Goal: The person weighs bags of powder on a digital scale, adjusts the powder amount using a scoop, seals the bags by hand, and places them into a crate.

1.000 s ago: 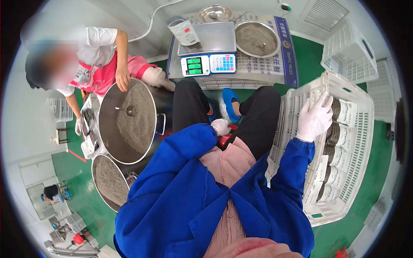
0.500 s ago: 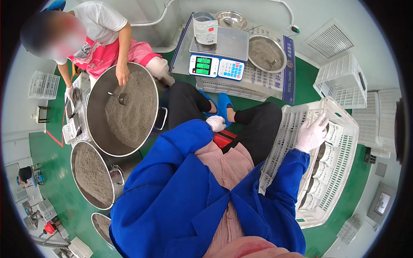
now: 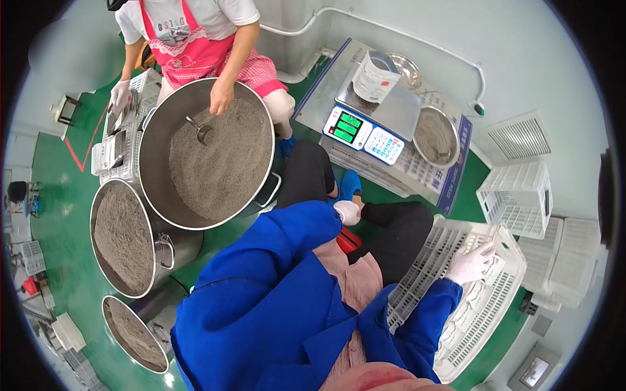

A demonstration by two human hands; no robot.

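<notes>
My right hand (image 3: 471, 263), in a white glove, reaches into a white plastic crate (image 3: 502, 306) on my right. Its fingers are stretched out over a row of white pouches (image 3: 450, 332) lying in the crate. Whether it grips one is hard to see, but the fingers look apart. My left hand (image 3: 347, 212), also gloved, is curled closed between my knees, with nothing visible in it. Ahead stands a digital scale (image 3: 355, 133) with lit green displays; a white pouch (image 3: 376, 81) stands upright on its plate.
A co-worker's hand (image 3: 222, 98) is over a large steel pot (image 3: 151, 140) of grey powder with a ladle (image 3: 202, 132). Two more powder-filled pots, one at mid-left (image 3: 166, 238) and one lower (image 3: 156, 326), stand nearby. A powder bowl (image 3: 435, 133) sits beside the scale; another crate (image 3: 518, 195) stands behind.
The whole view has turned and shifted, bringing the lower pot more into sight. My right hand stays at the pouches, its fingers now pointing more to the right. My left hand remains curled.
</notes>
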